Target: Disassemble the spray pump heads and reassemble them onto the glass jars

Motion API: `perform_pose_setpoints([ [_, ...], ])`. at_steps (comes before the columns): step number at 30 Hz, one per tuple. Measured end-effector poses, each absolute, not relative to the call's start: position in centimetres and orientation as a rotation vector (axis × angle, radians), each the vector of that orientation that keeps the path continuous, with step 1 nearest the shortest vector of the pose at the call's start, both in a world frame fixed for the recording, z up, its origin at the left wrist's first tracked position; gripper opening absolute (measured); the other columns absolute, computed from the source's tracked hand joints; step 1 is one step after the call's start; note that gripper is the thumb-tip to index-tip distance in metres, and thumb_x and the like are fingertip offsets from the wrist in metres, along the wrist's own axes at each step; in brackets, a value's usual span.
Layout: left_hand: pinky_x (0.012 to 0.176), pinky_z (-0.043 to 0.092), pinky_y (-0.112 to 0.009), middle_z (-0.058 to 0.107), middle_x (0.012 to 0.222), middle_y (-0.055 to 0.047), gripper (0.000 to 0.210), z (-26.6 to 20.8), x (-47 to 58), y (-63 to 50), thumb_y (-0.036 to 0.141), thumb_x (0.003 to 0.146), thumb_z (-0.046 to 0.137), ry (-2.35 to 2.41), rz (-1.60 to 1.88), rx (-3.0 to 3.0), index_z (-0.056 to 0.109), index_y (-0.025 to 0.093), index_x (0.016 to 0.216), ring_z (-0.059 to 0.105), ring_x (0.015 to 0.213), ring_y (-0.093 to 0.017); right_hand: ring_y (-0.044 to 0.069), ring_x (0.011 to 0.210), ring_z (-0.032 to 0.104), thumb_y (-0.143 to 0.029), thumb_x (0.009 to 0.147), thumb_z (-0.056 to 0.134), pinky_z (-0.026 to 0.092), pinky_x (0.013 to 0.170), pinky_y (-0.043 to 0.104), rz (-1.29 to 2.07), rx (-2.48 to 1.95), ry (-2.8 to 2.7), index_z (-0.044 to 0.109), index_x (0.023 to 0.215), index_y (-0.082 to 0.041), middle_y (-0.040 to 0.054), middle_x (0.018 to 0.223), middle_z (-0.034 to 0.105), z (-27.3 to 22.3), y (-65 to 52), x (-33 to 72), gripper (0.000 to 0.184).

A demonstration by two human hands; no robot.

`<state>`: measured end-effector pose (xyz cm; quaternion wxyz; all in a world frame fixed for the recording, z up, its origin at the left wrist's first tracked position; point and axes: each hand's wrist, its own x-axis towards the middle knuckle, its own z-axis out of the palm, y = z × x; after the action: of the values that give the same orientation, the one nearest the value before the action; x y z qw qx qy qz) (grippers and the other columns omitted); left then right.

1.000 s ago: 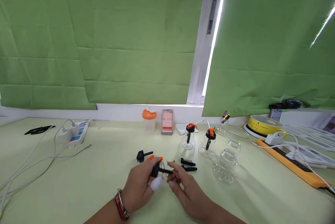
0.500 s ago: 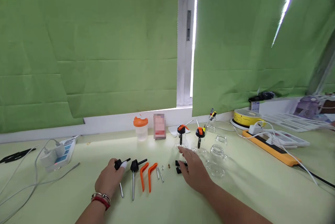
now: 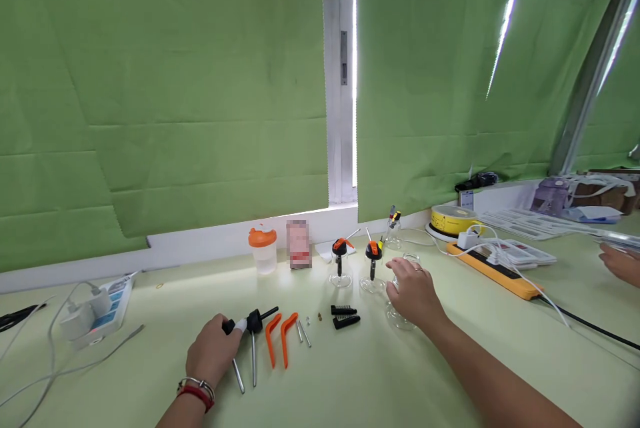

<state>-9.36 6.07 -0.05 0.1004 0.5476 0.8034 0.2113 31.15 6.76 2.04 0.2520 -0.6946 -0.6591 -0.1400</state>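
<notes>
My left hand (image 3: 214, 348) is closed around a black cap with a metal rod (image 3: 239, 376), the rod slanting down to the tabletop. Beside it stands a similar black cap with rod (image 3: 255, 321). Two orange bent handles (image 3: 287, 338), metal pins (image 3: 303, 333) and small bits lie to the right, then two black toothed or spring-lined pieces (image 3: 345, 317). Over at the clear glass jars (image 3: 400, 318), my right hand (image 3: 416, 289) has its fingers apart and partly hides the front jar; whether it touches the glass is unclear. Two assembled black-and-orange tops (image 3: 340, 248) sit on glass vessels.
An orange-lidded cup (image 3: 263, 251) and a blurred pink box (image 3: 299, 245) stand at the back. White power strip (image 3: 107, 308) and cables lie left; an orange power strip (image 3: 493, 271) and yellow disc case (image 3: 453, 220) are right. Another person's hand (image 3: 620, 265) shows at the right edge.
My right hand has moved right from the black pieces to the glass jars, uncovering those pieces. My left hand, with the capped rod, has come closer to the neighbouring one. The view has turned slightly right.
</notes>
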Motion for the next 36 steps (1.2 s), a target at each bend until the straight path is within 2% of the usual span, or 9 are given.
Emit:
perform_pose_setpoints([
  [5, 0.061, 0.043, -0.035, 0.067, 0.087, -0.009, 0.023, -0.4, -9.4, 6.3, 0.04, 0.078, 0.038, 2.382, 0.579, 1.675, 0.051, 0.022, 0.084, 0.063, 0.073, -0.027, 0.03, 0.116, 0.045, -0.032, 0.075, 0.055, 0.022, 0.097, 0.044, -0.37, -1.93, -1.902, 0.059, 0.111, -0.02, 0.0115, 0.119, 0.058, 4.1, 7.3, 31.3, 0.039],
  [11, 0.075, 0.044, -0.039, 0.062, 0.113, -0.014, 0.031, -0.5, -9.5, 6.4, 0.034, 0.078, 0.04, 2.444, 0.563, 1.834, 0.053, 0.018, 0.1, 0.061, 0.094, -0.03, 0.034, 0.113, 0.047, -0.051, 0.076, 0.058, 0.021, 0.095, 0.049, -0.24, -2.058, -2.06, 0.043, 0.132, -0.024, 0.0151, 0.114, 0.058, 7.0, 10.7, 29.4, 0.064],
  [15, 0.08, 0.042, -0.04, 0.062, 0.111, -0.014, 0.033, -0.3, -9.3, 6.3, 0.034, 0.079, 0.039, 2.453, 0.534, 1.875, 0.054, 0.016, 0.102, 0.059, 0.1, -0.03, 0.03, 0.099, 0.057, -0.038, 0.071, 0.068, 0.033, 0.085, 0.043, -0.141, -2.148, -2.056, 0.058, 0.113, -0.021, 0.0136, 0.106, 0.06, 7.4, 13.1, 28.3, 0.046],
  [19, 0.082, 0.041, -0.041, 0.063, 0.109, -0.014, 0.037, -0.3, -9.0, 6.2, 0.036, 0.081, 0.037, 2.442, 0.555, 1.913, 0.055, 0.014, 0.104, 0.058, 0.1, -0.03, 0.024, 0.087, 0.06, -0.023, 0.078, 0.061, 0.038, 0.073, 0.033, -0.141, -2.142, -1.984, 0.061, 0.103, -0.017, 0.0137, 0.101, 0.059, 7.2, 13.8, 28.2, 0.026],
  [24, 0.092, 0.035, -0.044, 0.061, 0.115, -0.014, 0.039, -0.5, -8.4, 5.9, 0.031, 0.078, 0.041, 2.483, 0.669, 2.021, 0.057, 0.013, 0.109, 0.053, 0.108, -0.03, 0.024, 0.087, 0.059, -0.025, 0.084, 0.054, 0.037, 0.073, 0.033, -0.259, -2.115, -1.875, 0.058, 0.108, -0.017, 0.0138, 0.099, 0.056, 8.6, 12.5, 27.9, 0.026],
  [27, 0.096, 0.031, -0.045, 0.06, 0.117, -0.013, 0.039, -0.5, -7.7, 5.6, 0.029, 0.077, 0.043, 2.45, 0.824, 2.112, 0.056, 0.013, 0.111, 0.05, 0.111, -0.029, 0.025, 0.086, 0.058, -0.027, 0.083, 0.056, 0.037, 0.075, 0.035, -0.51, -1.953, -1.702, 0.057, 0.109, -0.018, 0.0119, 0.097, 0.055, 10.8, 10.3, 27.0, 0.028],
  [31, 0.098, 0.03, -0.048, 0.061, 0.112, -0.016, 0.039, -0.2, -6.2, 4.3, 0.029, 0.078, 0.047, 2.217, 1.192, 2.368, 0.054, 0.011, 0.112, 0.051, 0.109, -0.03, 0.022, 0.078, 0.055, -0.031, 0.081, 0.056, 0.04, 0.073, 0.034, -0.631, -1.577, -1.677, 0.058, 0.11, -0.019, 0.0083, 0.089, 0.056, 12.9, 5.1, 24.7, 0.031],
  [34, 0.099, 0.032, -0.048, 0.061, 0.111, -0.015, 0.04, 0.2, -4.4, 2.2, 0.03, 0.08, 0.054, 1.762, 1.476, 2.562, 0.051, 0.014, 0.116, 0.053, 0.107, -0.029, 0.018, 0.07, 0.056, -0.035, 0.082, 0.055, 0.042, 0.064, 0.029, -0.452, -1.388, -1.831, 0.056, 0.115, -0.018, 0.008, 0.09, 0.057, 12.1, 0.9, 22.3, 0.037],
  [36, 0.1, 0.033, -0.047, 0.058, 0.117, -0.015, 0.046, 0.6, -3.1, 0.4, 0.028, 0.08, 0.056, 1.417, 1.499, 2.547, 0.048, 0.017, 0.123, 0.051, 0.113, -0.03, 0.019, 0.067, 0.057, -0.037, 0.079, 0.057, 0.042, 0.06, 0.029, -0.295, -1.311, -1.998, 0.057, 0.115, -0.019, 0.0073, 0.088, 0.058, 10.4, -1.3, 20.7, 0.04],
])
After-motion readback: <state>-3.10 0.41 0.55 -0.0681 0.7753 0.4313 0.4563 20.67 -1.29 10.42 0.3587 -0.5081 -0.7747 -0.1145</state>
